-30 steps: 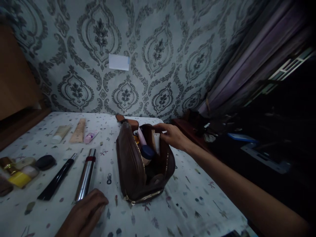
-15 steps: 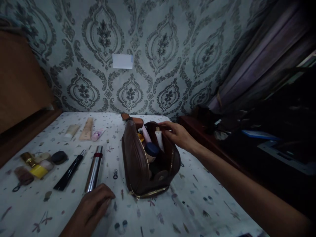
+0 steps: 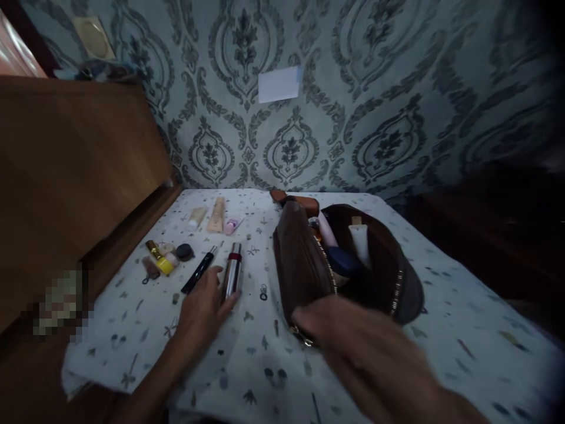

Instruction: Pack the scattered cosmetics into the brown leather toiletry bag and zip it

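My left hand [image 3: 203,309] is at the near end of a silver cylinder with a red band [image 3: 233,271], thumb and fingers apart on either side of it. A slim black tube [image 3: 199,272] lies just left of the cylinder. My right hand [image 3: 353,338], blurred, stretches its fingers across the near end of a brown zip bag [image 3: 300,265], hiding part of it. The bag stands unzipped. Inside are a dark-blue-lidded jar [image 3: 342,262], a white tube [image 3: 361,242] and a pink tube [image 3: 326,228].
Farther back lie a beige tube [image 3: 216,215], a pale tube [image 3: 197,218] and a small pink-purple tube [image 3: 233,224]. At left are a yellow-and-gold bottle [image 3: 159,259] and a round black case [image 3: 185,252]. A wooden cabinet [image 3: 79,176] borders the patterned cloth [image 3: 260,383].
The view has swung left. My right hand has left the bag's right rim and come to its near end. My left hand has moved forward around the silver cylinder's near end, fingers spread.
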